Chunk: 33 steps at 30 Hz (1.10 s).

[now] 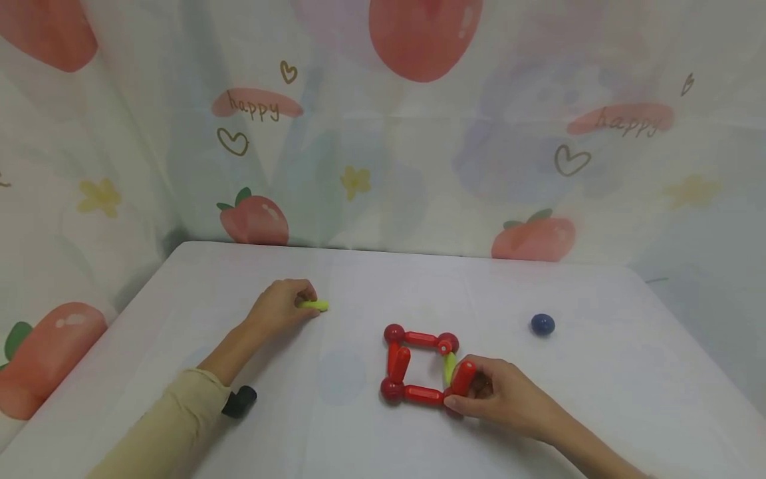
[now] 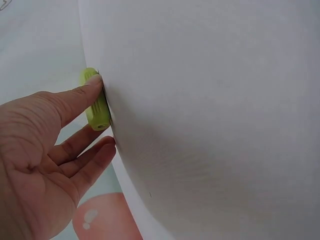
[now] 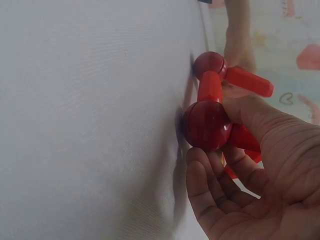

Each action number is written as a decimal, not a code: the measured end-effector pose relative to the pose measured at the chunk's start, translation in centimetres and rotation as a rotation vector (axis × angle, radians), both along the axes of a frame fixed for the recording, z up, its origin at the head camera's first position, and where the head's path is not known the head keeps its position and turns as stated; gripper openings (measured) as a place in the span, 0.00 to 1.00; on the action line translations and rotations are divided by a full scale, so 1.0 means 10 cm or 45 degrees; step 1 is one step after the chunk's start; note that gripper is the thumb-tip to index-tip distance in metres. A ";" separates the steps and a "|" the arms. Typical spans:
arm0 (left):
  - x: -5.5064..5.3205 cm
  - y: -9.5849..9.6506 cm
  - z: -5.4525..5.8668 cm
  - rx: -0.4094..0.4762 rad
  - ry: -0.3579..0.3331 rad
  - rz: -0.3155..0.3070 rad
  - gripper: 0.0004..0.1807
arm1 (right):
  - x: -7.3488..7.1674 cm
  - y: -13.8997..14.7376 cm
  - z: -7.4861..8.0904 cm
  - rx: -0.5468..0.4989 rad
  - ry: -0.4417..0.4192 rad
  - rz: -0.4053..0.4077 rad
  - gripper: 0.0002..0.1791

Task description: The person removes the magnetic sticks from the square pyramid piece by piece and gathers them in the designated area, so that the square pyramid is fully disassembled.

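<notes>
My left hand [image 1: 280, 306] pinches a yellow-green rod [image 1: 323, 306] between thumb and fingers, close over the table left of the middle. In the left wrist view the thumb lies along this ribbed rod [image 2: 101, 112]. A square of magnetic building sticks and red balls [image 1: 391, 390] lies to the right of it. Three sides are red rods [image 1: 423, 395]; the fourth is a yellow-green rod [image 1: 449, 366]. More red rods [image 1: 401, 364] rise from its corners. At the near right corner my right hand [image 1: 503, 396] grips the red ball [image 3: 205, 125] with thumb and fingers, beside its raised red rod [image 1: 464, 376].
A dark blue ball [image 1: 542, 324] lies alone on the white table [image 1: 359, 286] to the right. Beside the left sleeve is a black object [image 1: 242, 402], partly hidden. A printed curtain [image 1: 389, 133] with fruit pictures hangs behind the table's back edge.
</notes>
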<state>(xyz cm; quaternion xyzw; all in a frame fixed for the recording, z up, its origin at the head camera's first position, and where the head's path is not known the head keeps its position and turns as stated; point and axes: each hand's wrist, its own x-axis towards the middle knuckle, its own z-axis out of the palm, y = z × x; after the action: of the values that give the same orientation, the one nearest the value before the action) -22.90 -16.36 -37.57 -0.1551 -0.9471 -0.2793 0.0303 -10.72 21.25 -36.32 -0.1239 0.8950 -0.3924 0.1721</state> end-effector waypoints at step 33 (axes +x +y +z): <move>0.70 0.91 0.24 0.220 -0.013 -0.530 0.17 | 0.05 0.01 0.00 -0.003 0.022 -0.024 0.18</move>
<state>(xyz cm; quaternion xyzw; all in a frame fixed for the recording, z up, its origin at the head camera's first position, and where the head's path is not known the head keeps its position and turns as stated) -15.92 -7.30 -35.18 -0.3427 -0.8673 -0.3605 -0.0197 -10.24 21.31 -36.33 -0.1191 0.8970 -0.3941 0.1607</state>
